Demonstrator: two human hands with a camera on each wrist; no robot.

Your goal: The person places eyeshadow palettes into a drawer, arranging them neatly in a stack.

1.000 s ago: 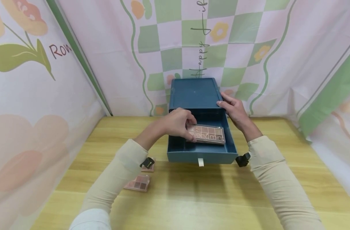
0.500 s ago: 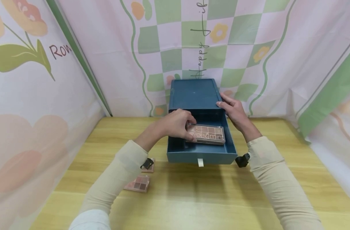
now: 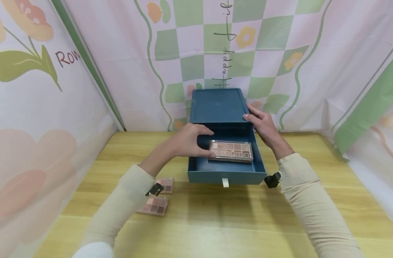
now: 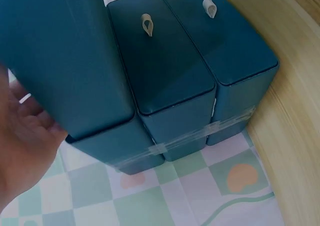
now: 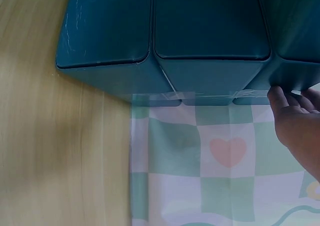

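Note:
In the head view, an eyeshadow palette (image 3: 232, 149) with a clear lid lies in the pulled-out top drawer (image 3: 206, 176) of a dark blue drawer unit (image 3: 218, 104). My left hand (image 3: 190, 141) is over the drawer's left wall, thumb and fingers spread apart, with the thumb tip right at the palette's left end. Nothing is held in it. My right hand (image 3: 263, 126) rests on the unit's right upper edge, thumb on top and fingers along the side. The right wrist view shows those fingers (image 5: 294, 103) extended against the side of the unit.
Two more palettes, one farther (image 3: 166, 185) and one nearer (image 3: 157, 206), lie on the wooden table (image 3: 222, 229) left of the drawer, partly behind the left forearm. Lower drawers (image 4: 165, 55) with looped pull tabs show in the left wrist view. A patterned curtain (image 3: 212, 43) hangs close behind.
My left hand has let go of the palette and drawn back to the left, its fingers spreading. The palette stays in the drawer, and my right hand has not moved.

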